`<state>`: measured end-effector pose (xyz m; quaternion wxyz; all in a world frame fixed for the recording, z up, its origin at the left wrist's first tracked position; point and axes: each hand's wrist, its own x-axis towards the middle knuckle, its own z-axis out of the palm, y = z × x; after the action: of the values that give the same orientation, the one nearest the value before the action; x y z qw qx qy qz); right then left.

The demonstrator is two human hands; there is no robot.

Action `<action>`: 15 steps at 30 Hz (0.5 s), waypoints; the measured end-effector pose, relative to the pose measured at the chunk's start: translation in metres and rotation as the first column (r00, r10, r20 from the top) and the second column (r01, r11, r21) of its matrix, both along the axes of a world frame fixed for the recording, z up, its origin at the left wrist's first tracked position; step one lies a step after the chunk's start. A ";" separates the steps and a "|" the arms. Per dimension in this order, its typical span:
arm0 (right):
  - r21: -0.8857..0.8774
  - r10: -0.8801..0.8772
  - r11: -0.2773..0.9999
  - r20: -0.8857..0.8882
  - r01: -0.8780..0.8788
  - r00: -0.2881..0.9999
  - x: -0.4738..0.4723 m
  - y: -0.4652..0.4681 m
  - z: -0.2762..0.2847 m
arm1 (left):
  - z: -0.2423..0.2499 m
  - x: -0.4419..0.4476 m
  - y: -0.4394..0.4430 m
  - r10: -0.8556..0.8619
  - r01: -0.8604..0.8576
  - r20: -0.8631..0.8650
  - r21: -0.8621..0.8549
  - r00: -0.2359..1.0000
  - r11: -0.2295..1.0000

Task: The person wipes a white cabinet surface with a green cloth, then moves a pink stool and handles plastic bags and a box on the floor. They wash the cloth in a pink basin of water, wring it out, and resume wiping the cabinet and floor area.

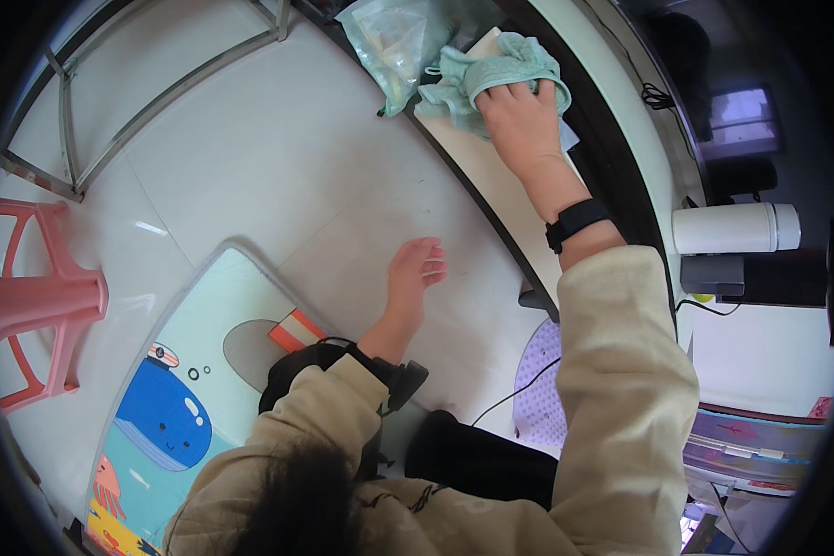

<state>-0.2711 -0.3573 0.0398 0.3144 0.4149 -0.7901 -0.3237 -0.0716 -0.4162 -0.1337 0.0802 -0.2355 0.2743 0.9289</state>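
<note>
My right hand (522,119) grips a light green towel (511,69) that is bunched over the far end of a pale, cream-coloured surface (479,167) with a dark edge. Part of its fingers is hidden in the folds. A black band circles that wrist. Just left of the towel, a clear plastic bag (393,45) with unclear contents slumps over the edge. My left hand (417,264) hangs above the white tiled floor (340,187), fingers loosely bent and holding nothing.
A cartoon whale mat (174,396) covers the floor at lower left, near a pink plastic stool (55,292) and a metal frame (174,83). Purple bumpy matting (538,396) lies under a black cable. On the right, a white cylindrical bottle (726,228) lies before a dark screen (743,62).
</note>
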 end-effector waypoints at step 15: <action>0.586 -0.708 0.621 0.136 0.520 0.693 0.148 0.197 -0.056 | 0.010 0.003 -0.005 0.041 -0.041 -0.003 0.025 0.999 0.999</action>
<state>-0.1232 -0.1602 -0.0163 -0.0862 0.2313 -0.8135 -0.5265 -0.0688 -0.4215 -0.1241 0.0636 -0.2387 0.2581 0.9340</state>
